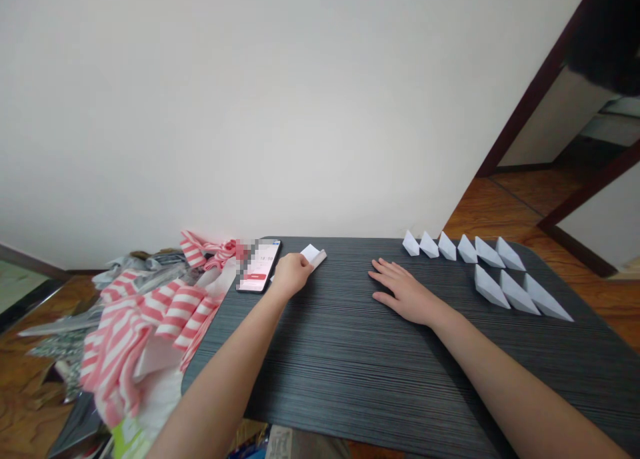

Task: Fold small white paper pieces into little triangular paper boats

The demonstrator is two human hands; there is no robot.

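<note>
Taking the middle of the dark worktop (350,372) as the clock's centre and the pale wall (320,112) as 12, the folded paper (314,255) lies at about 11 o'clock. The left hand (293,273) has its thumb and fingers drawn together on this white piece, covering part of it. The right hand (401,292) is near the centre, palm down, fingers spread, holding nothing.

Just beside the left hand, at 10 o'clock, a phone (259,266) lies with its screen lit; part of the picture there is blurred into blocks. Toward 2 o'clock stand nine pointed white paper shapes (467,250): six in a far row along the wall side, three larger-looking ones in a nearer row. At 9 o'clock, beyond the worktop's edge, red-and-white striped cloth (120,339) is heaped with other items.
</note>
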